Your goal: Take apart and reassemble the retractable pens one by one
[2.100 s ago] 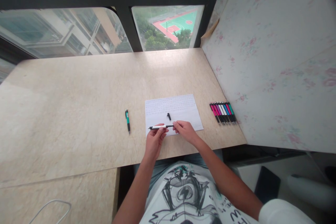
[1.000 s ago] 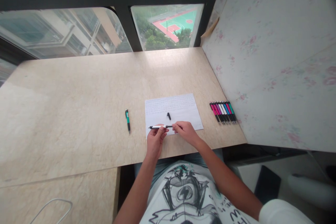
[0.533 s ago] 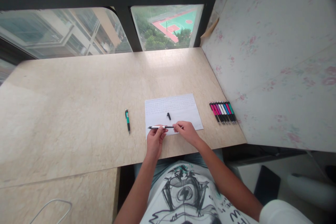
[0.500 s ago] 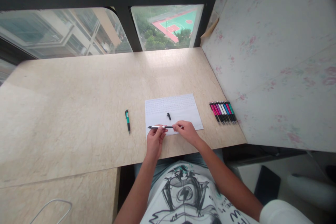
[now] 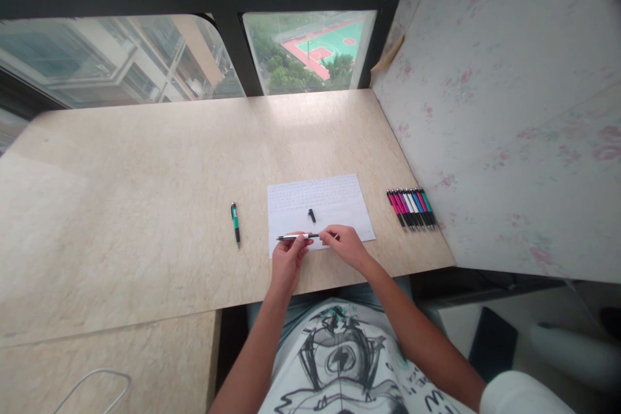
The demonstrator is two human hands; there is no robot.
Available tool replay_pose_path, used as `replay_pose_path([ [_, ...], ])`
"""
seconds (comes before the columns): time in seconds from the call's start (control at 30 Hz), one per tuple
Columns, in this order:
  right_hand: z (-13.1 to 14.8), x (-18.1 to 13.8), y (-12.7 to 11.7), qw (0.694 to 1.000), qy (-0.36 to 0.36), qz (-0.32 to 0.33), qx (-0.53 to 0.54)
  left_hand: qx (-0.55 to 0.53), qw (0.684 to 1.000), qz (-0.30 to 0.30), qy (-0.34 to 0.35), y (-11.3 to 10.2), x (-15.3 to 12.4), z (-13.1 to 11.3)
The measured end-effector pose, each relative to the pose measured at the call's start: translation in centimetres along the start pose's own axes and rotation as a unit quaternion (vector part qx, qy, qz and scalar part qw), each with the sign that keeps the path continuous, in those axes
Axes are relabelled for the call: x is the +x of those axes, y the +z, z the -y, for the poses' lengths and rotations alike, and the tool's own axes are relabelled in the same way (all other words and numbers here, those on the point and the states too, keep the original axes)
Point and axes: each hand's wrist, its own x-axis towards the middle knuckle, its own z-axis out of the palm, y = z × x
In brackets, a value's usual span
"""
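My left hand (image 5: 287, 260) pinches a white and black pen (image 5: 294, 237), held level over the near edge of a white sheet of paper (image 5: 334, 199). My right hand (image 5: 343, 244) is closed on the pen's right end. A small black pen part (image 5: 312, 215) lies loose on the sheet just beyond the pen. A green pen (image 5: 235, 222) lies on the beige table (image 5: 145, 174) to the left of the sheet. A row of several coloured pens (image 5: 411, 207) lies to the right, near the wall.
A floral-papered wall (image 5: 495, 110) bounds the table's right side. A dark-framed window (image 5: 228, 19) runs along the far edge. A white cable loop (image 5: 92, 388) lies on the lower surface at the near left.
Both hands stay on the pen with only small finger movements. The pen has shifted slightly right within my left fingers.
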Motion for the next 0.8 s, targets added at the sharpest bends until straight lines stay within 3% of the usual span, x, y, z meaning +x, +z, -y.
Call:
replay_pose_path([
  [0.33, 0.8, 0.1, -0.3, 0.998, -0.008, -0.057, -0.020, -0.017, 1.000, -0.003, -0.010, 0.2, -0.1, 0.2],
  [0.47, 0.9, 0.1, -0.3, 0.995, -0.047, -0.089, -0.004, -0.024, 1.000, -0.004, -0.015, 0.3, -0.3, 0.1],
  [0.63, 1.1, 0.1, -0.3, 0.993, -0.083, -0.073, 0.036, -0.036, 0.999, -0.002, -0.019, 0.5, -0.3, -0.1],
  [0.8, 1.1, 0.0, -0.3, 0.998, -0.030, -0.047, 0.011, -0.036, 0.999, -0.003, -0.018, 0.4, -0.2, -0.2],
])
